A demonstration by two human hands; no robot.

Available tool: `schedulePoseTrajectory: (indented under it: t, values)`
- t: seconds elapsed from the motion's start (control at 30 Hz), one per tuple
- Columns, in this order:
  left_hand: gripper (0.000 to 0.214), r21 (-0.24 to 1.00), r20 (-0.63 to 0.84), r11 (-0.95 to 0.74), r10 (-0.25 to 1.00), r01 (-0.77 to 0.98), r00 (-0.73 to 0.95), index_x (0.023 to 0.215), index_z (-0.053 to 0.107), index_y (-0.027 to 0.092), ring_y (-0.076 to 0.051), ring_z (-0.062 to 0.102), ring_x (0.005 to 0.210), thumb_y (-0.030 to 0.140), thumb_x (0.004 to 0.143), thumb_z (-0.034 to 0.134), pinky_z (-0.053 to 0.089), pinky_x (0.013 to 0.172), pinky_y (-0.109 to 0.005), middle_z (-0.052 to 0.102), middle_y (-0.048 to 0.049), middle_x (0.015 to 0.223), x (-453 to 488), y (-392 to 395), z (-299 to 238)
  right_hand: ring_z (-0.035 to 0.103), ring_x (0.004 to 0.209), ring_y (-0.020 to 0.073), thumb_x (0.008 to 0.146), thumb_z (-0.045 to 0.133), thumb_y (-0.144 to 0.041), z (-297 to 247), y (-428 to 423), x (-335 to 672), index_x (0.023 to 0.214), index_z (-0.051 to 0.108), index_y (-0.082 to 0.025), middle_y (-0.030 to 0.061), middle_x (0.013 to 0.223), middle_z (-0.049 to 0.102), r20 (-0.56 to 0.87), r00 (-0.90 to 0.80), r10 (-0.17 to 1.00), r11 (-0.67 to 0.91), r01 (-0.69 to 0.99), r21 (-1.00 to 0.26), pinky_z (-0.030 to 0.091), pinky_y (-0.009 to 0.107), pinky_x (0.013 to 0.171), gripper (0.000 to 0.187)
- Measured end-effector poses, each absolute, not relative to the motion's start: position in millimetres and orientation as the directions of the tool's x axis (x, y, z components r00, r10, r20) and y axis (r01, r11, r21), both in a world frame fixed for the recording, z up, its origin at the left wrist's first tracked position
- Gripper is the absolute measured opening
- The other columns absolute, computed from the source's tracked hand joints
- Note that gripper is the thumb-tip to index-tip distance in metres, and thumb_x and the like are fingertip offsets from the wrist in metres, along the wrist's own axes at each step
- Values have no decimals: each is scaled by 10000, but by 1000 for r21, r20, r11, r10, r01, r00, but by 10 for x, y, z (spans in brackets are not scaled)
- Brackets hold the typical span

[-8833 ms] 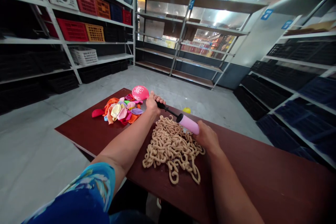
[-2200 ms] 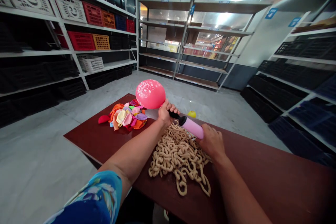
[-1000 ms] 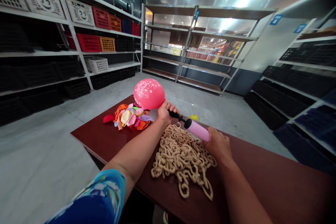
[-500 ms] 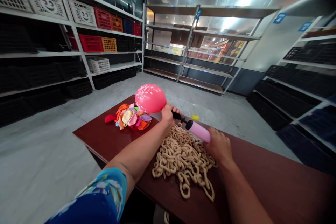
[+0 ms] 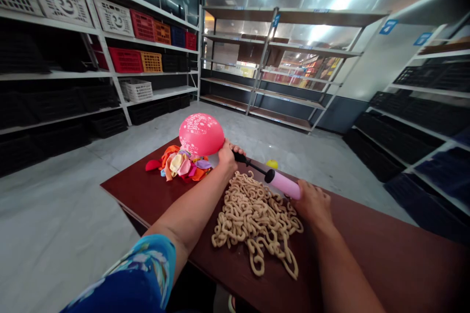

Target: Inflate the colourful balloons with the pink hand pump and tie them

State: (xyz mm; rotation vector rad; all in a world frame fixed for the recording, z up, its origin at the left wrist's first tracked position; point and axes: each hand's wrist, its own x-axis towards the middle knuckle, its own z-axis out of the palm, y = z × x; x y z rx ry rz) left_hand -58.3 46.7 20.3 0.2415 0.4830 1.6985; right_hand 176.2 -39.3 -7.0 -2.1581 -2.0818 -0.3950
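A pink-red balloon (image 5: 201,134) with white print, rounded with air, has its neck end at my left hand (image 5: 228,156). The fingers of that hand are closed round the neck and the black end of a balloon pump (image 5: 284,185); the exact join is hidden by them. A black rod joins this end to the pump's pink barrel, and a long stretch of it shows. My right hand (image 5: 315,205) is wrapped round the far end of the barrel. Below the pump, a heap of beige, rope-like curly strands (image 5: 257,215) lies on the dark red table (image 5: 367,249).
Limp balloons (image 5: 179,165) of several colours lie piled under the inflated one, a red one (image 5: 152,165) at their left. Something small and yellow (image 5: 272,163) shows past the table's far edge. Shelves with crates (image 5: 127,61) stand left; a metal rack (image 5: 257,73) stands behind.
My hands have moved apart, drawing more of the pump's rod out of the barrel. The balloon and left hand shifted left and slightly up; my right hand went right with the barrel.
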Motion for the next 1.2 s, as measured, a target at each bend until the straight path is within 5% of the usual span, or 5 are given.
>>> schedulePoseTrajectory:
  t: [0.57,0.87,1.2]
  values:
    - [446,448,-128,-18,988,-894,-84,543,270,184,-92,392,391,488,757,515,400,488,-263,312,45,436,-327,347,184,502,885,204,708,532,-263,-18,-459,1435,917,456,-201,54,961,567,242,-107,964,86,992,94,281,295,658,231]
    - [398,427,-139,-126,969,-895,-203,556,275,189,-96,404,387,439,773,495,390,483,-254,313,52,432,-615,516,141,489,934,241,692,556,-279,-56,-385,1754,947,485,-216,66,1001,566,215,48,975,-71,992,101,290,339,712,272]
    - [397,412,-128,-88,980,-907,-153,554,265,191,-101,398,384,430,793,473,375,460,-257,306,48,437,-432,437,127,483,921,231,715,518,-234,-38,-449,1558,942,470,-191,86,987,565,270,-17,963,-20,991,135,271,323,703,236]
